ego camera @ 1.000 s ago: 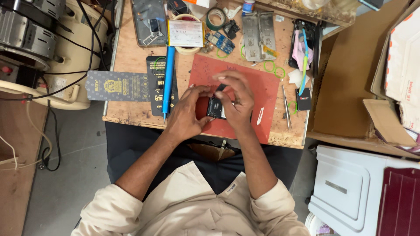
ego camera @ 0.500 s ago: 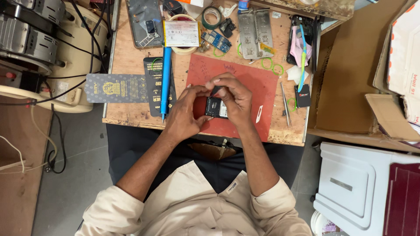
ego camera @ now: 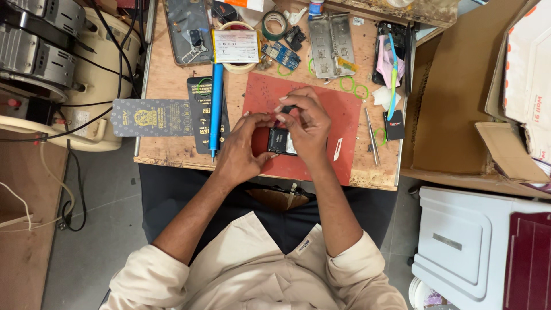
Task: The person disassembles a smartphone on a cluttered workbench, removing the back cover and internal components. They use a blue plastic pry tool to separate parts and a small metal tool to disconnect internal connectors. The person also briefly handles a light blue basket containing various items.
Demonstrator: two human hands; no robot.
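Observation:
A small dark phone body lies on a red mat on the wooden bench. My left hand grips its left side, thumb and fingers pinched at its top edge. From the right, my right hand curls over it, fingertips meeting the left hand's above the phone. Most of the phone is hidden under both hands; what the fingertips pinch is too small to tell.
A blue pen-like tool lies left of the mat beside dark cards. Tweezers, a small white blade, green rubber bands, a metal plate, tape roll and circuit boards surround it. Cardboard boxes stand right.
Both hands stay on the phone over the red mat; the fingertips have shifted slightly at its top edge. The camera view has drifted a little.

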